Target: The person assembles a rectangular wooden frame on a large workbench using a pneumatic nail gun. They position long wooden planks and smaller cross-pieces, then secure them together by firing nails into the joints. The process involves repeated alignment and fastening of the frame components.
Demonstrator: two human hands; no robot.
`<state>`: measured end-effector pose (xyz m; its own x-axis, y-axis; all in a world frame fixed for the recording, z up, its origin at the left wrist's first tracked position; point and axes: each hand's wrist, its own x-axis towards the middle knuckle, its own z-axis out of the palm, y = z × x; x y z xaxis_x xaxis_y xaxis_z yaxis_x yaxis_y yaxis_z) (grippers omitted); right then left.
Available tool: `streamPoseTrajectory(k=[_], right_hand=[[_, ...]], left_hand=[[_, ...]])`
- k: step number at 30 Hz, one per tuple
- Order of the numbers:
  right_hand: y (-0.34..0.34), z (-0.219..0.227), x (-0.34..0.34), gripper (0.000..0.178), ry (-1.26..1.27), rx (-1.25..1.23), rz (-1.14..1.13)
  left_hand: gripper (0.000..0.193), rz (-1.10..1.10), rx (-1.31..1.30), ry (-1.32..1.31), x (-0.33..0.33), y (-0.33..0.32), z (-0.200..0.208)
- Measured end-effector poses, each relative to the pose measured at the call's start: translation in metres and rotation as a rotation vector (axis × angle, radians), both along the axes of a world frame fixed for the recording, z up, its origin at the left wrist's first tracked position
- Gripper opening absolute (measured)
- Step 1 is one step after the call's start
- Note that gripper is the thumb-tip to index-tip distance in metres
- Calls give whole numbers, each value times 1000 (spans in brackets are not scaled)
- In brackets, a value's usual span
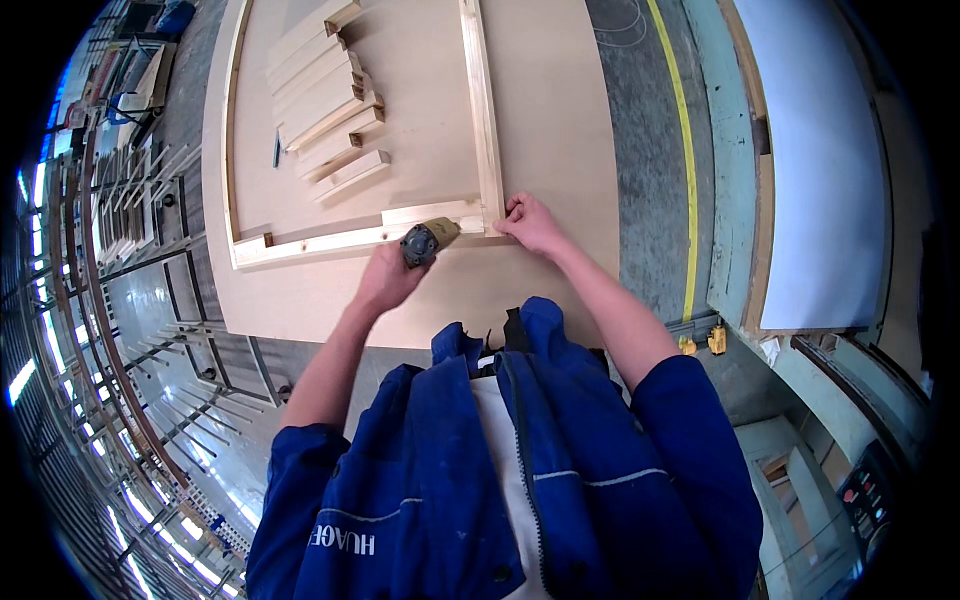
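Observation:
My left hand (388, 277) is wrapped round a nail gun (425, 241) with a dark round cap and a yellowish body. Its nose points toward the near right corner of a pale wooden frame (483, 130), above the near rail; whether it touches the wood I cannot tell. At that same corner, my right hand (532, 226) pinches the end of the frame between thumb and fingers. A short wooden block (432, 212) lies along the inner side of the near rail, close to the nail gun. Another small block (253, 244) sits in the near left corner.
The frame rests on a large brown board (420, 318). Inside it lie several loose wooden pieces (320, 95) and a thin dark pen-like object (276, 149). Metal racks (190, 290) stand at left. A machine bed with a white sheet (820, 170) is at right, beyond a yellow floor line (690, 180).

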<state>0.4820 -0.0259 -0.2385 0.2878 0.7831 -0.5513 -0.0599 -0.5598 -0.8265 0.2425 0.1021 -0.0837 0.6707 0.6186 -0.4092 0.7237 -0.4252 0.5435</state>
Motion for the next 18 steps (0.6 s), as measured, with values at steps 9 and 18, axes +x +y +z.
streamPoseTrajectory(k=[9,18], right_hand=[[-11,2,-16,34,257,20,-317],[-7,9,-21,31,238,-39,-402]], left_hand=[[21,194,21,-180,26,-65,-23],[21,177,67,-145,33,-70,-25]])
